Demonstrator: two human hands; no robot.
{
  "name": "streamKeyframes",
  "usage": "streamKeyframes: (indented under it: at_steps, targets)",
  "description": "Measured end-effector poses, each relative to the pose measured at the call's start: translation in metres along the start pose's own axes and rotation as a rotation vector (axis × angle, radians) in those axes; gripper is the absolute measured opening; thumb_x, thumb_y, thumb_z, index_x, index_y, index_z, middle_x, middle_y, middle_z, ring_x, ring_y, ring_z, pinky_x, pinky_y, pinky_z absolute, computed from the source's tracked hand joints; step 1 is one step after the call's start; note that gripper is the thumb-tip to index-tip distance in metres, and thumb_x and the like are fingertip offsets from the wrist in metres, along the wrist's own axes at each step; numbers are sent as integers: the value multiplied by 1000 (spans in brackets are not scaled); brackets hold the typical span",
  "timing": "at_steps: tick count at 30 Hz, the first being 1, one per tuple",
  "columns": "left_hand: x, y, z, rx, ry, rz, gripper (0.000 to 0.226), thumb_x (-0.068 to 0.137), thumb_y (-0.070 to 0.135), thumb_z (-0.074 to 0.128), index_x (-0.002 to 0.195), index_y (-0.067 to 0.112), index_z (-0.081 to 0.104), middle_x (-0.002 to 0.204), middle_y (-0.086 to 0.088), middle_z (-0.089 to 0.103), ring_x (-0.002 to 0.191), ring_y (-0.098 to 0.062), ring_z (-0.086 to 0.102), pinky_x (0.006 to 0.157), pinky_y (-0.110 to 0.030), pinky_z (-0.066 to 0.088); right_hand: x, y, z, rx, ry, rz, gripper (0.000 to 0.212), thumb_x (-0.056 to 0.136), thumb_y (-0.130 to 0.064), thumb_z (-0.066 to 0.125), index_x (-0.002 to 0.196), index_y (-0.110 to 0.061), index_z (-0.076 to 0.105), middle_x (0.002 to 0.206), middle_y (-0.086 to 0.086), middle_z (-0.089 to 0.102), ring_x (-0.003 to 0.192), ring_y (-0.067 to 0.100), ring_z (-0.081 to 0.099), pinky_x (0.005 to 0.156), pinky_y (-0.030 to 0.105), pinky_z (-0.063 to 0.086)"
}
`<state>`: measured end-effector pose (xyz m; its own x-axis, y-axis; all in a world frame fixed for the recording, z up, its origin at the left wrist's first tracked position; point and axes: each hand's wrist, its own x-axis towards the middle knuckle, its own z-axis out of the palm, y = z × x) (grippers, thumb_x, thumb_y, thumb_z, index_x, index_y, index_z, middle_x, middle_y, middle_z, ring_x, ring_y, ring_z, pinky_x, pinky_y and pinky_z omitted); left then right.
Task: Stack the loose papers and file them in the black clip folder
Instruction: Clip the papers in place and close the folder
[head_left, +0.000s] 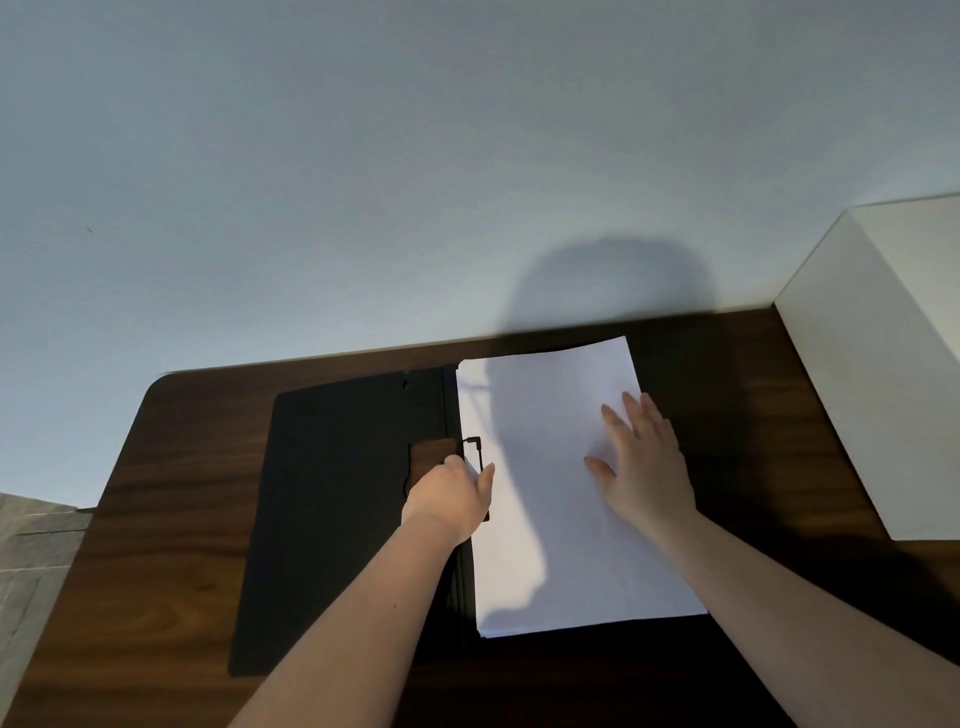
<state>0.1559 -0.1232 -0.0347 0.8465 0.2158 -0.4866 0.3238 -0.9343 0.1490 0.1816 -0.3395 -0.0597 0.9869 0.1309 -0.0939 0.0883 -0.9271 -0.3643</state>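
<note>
A stack of plain white paper sheets (561, 493) is seen lying squared on the right-hand panel of an opened black clip folder (332, 519), which is spread flat on a dark brown wood-grain desk (171, 545) near its far edge. The left cover of the folder is laid bare and flat toward the desk's left side, while the right panel is almost wholly covered by the sheets, only a dark margin being shown at the near and right edges. A thin black wire clamp (477, 453) is seen at the spine, over the left edge of the stack.

The left hand (451, 500) is placed at the spine, its fingers curled narrowly around the clamp, with the thumb laid on the paper's left margin; whether the clamp is pressed down on the sheets or lifted cannot be told. The right hand (644, 467) is laid flat and wide on the right half of the stack, fingers spread and pointed toward the far edge of the desk, nothing being held in it. Both forearms are bare and are extended from the near edge.

A white rectangular box (883, 374) is stood at the desk's far right corner, apart from the folder. A pale blue-grey wall (363, 156) is seen beyond the far edge.
</note>
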Motion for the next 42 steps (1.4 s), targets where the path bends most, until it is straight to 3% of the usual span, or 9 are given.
streamKeyframes:
  at_steps: [3, 8, 13, 18, 26, 30, 33, 37, 42]
  targets:
    - [-2, -13, -6, -157, -6, -57, 46, 97, 50, 27, 107, 14, 54, 106, -11, 66, 94, -31, 61, 78, -38, 46, -2, 3, 5, -121, -102, -38, 58, 96, -43, 33, 147, -18, 24, 160, 4, 14, 148, 22, 4, 117, 42, 6]
    - [-8, -77, -21, -310, 333, -270, 34, 94, 35, 49, 115, 8, 55, 122, -19, 54, 113, -37, 51, 91, -46, 47, 1, 9, 3, -24, -199, -48, 61, 96, -43, 34, 149, -18, 17, 161, 5, 8, 147, 20, 4, 117, 37, 10]
    - [-9, -137, -36, -346, 273, -604, 85, 77, 62, 61, 144, 21, 29, 154, -15, 24, 140, -39, 21, 108, -60, 26, 2, 9, 1, 11, -218, -39, 61, 96, -41, 38, 149, -18, 18, 161, 5, 8, 147, 20, 4, 117, 37, 9]
    - [-10, -186, -39, -407, 163, -836, 120, 50, 75, 73, 141, 9, 30, 143, -22, 36, 129, -45, 37, 102, -60, 38, 3, 10, -1, 43, -245, -33, 61, 96, -38, 41, 148, -17, 18, 161, 6, 6, 147, 20, 2, 117, 37, 7]
    - [-21, -190, -61, -630, 172, -652, 82, 69, 59, 74, 128, 6, 53, 121, -16, 62, 99, -34, 61, 67, -38, 48, 3, 17, -12, 115, -287, -23, 54, 96, -24, 46, 146, -17, 27, 160, 6, 9, 147, 20, 3, 118, 37, 9]
    - [-39, -171, -95, -714, 307, -419, 40, 79, 46, 70, 80, 8, 58, 86, -13, 66, 82, -31, 63, 59, -34, 44, 2, 25, -23, 140, -253, 36, 52, 94, -20, 51, 144, -16, 33, 159, 7, 16, 147, 21, 9, 116, 35, 16]
    - [-56, -140, -129, -884, 239, -235, 27, 83, 32, 70, 76, 9, 58, 77, -13, 67, 75, -25, 66, 61, -33, 49, 0, 26, -35, 175, -214, 99, 50, 94, -20, 51, 141, -16, 37, 157, 6, 23, 145, 21, 18, 115, 35, 19]
    - [-61, -86, -161, -988, 62, -35, 14, 85, 15, 65, 85, 3, 73, 86, -17, 76, 81, -29, 71, 80, -40, 56, -3, 23, -56, 206, -152, 127, 45, 93, -24, 53, 136, -19, 44, 153, 4, 33, 141, 22, 29, 113, 36, 25]
    - [-56, 13, -159, -957, -56, 109, 30, 80, 10, 61, 51, 16, 68, 54, -3, 65, 51, -17, 61, 53, -24, 46, -7, 29, -82, 300, -115, 191, 41, 93, -24, 52, 133, -20, 48, 146, 4, 45, 136, 22, 38, 111, 34, 29]
